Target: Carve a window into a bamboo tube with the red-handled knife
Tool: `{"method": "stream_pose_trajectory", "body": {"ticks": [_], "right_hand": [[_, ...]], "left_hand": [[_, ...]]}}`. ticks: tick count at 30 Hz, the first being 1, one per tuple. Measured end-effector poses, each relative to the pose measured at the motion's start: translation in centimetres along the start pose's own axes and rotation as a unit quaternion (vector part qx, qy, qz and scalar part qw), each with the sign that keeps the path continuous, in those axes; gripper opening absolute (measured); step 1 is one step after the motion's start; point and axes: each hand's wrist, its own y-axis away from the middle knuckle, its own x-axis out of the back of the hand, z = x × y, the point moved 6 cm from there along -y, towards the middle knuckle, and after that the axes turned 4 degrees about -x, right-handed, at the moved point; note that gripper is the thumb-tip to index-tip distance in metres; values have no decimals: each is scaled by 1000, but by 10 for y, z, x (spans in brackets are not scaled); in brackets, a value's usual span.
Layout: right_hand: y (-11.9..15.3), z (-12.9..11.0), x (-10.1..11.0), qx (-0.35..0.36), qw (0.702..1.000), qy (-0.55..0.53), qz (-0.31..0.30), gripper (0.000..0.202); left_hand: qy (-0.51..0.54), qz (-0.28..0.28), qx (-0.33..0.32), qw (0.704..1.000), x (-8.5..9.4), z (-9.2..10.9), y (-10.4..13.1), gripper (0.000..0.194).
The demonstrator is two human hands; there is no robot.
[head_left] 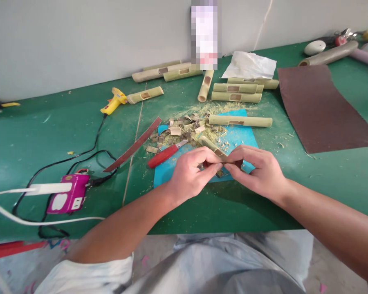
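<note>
My left hand (194, 169) and my right hand (257, 167) meet over the blue sheet (165, 173), both with fingers closed. Between them is a short pale-green bamboo tube (211, 144), tilted, its far end pointing up and left; my fingers and thumbs pinch its near part and hide much of it. A small brownish edge shows under my right fingers, too covered to make out. Left of my left hand lies a red-handled knife (164, 156), blade toward the shavings. Just beyond my hands, another notched bamboo tube (241, 121) rests on the sheet.
Bamboo chips and shavings (187, 128) are heaped behind the knife. More notched tubes (236, 97) lie toward the wall. A yellow glue gun (114, 101), a purple power adapter (69, 194) with cords and a sandpaper strip (133, 145) are left; a large brown sheet (325, 110) is right.
</note>
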Motion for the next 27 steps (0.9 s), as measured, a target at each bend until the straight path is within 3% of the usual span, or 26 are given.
{"method": "stream_pose_trajectory", "body": {"ticks": [4, 7, 10, 15, 23, 27], "right_hand": [[-2, -2, 2, 0, 1000, -7, -3, 5], [-3, -5, 4, -3, 1000, 1, -5, 8], [-3, -2, 7, -56, 998, -7, 20, 10], [1, 10, 6, -149, 983, -102, 34, 15], [-2, 11, 4, -154, 984, -89, 30, 16], [-3, 10, 4, -149, 986, -73, 26, 14]], "left_hand": [[-22, 1, -37, 999, 0, 5, 1, 13], [-27, 2, -8, 1000, -3, 2, 4, 8], [61, 5, 56, 997, -10, -5, 8, 12], [246, 37, 124, 961, -19, -12, 9, 17], [293, 80, 141, 942, -16, -23, 6, 23], [311, 53, 150, 937, -19, -24, 4, 25]]}}
